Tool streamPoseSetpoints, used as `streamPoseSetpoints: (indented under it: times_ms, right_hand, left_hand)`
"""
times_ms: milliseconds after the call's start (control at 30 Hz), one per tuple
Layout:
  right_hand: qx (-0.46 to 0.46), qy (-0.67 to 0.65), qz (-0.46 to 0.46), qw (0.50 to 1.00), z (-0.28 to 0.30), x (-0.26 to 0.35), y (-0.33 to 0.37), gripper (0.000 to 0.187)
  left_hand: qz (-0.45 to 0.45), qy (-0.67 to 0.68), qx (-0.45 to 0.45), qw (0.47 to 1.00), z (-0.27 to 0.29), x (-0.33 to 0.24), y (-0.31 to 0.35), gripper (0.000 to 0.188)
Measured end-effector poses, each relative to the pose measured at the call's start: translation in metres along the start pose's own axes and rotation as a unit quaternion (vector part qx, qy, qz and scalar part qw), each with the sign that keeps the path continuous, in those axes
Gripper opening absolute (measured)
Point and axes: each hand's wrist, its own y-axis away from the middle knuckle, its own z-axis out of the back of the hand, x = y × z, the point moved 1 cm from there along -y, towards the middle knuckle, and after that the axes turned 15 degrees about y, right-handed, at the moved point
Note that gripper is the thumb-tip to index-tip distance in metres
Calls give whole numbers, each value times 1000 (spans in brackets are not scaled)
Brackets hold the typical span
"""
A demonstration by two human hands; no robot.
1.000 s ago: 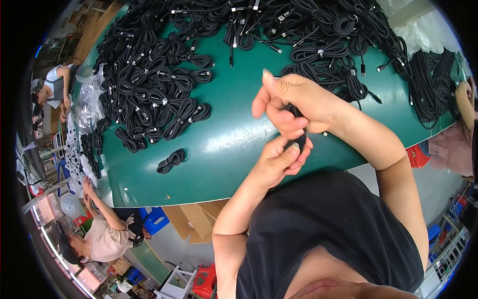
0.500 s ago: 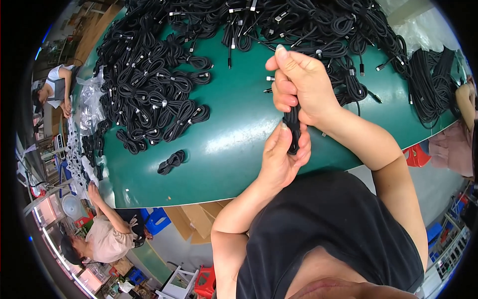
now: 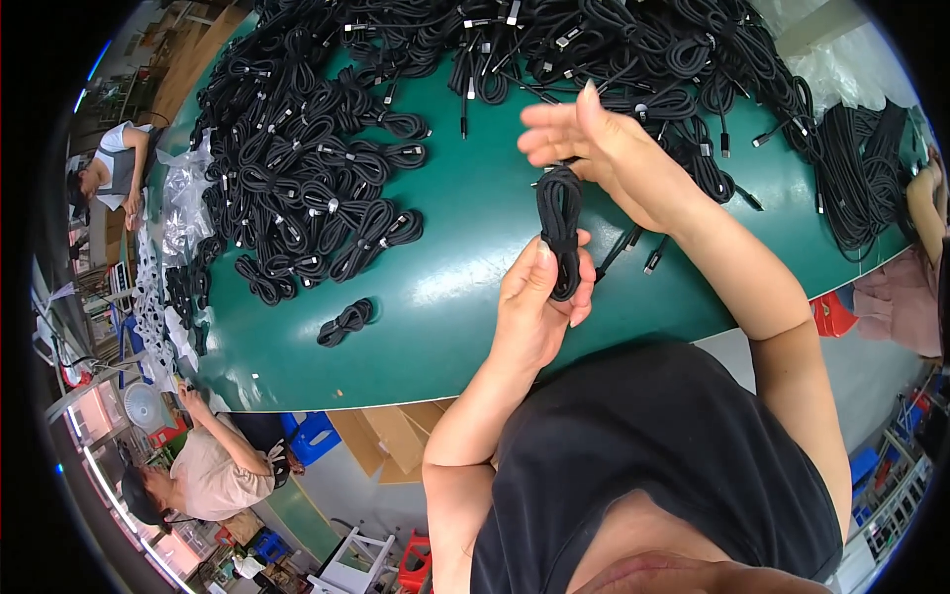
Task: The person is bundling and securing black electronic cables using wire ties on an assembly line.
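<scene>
Upright above the green table (image 3: pixel 465 327), a coiled black cable (image 3: pixel 559 203) is pinched near its lower end by my left hand (image 3: pixel 534 297). A dark band wraps the bundle at its middle. My right hand (image 3: pixel 618 148) is open beside the top of the bundle, its fingers stretched out to the left. Whether that palm still touches the cable I cannot tell. Two loose cable ends with connectors (image 3: pixel 653 259) lie on the table behind, to the right of the bundle.
A heap of coiled black cables (image 3: pixel 307 188) covers the table's left and far side. One single coil (image 3: pixel 345 322) lies nearer. Long unbundled cables (image 3: pixel 856 178) hang over the right edge. Clear plastic bags (image 3: pixel 185 198) lie at left. Co-workers (image 3: pixel 223 460) work around the table.
My right hand has released the bundle and its fingers have opened. The cable, still in my left hand, has shifted slightly left and shows its upper loops.
</scene>
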Motion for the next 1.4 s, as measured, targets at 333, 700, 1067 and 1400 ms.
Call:
streamPoseSetpoints:
  times_ms: [333,700,1067,1400]
  right_hand:
    - [121,203,12,972,6,10,21,28]
    - [-128,691,326,632,27,2,26,15]
    - [-123,776,221,578,37,7,61,25]
    - [-154,634,298,696,22,10,58,19]
  left_hand:
    - [39,-6,31,999,7,-11,8,42]
    - [-323,61,64,942,28,-191,-15,47]
    - [-160,-41,-22,986,27,-100,-18,26]
    - [49,-153,-33,987,2,-10,-17,39]
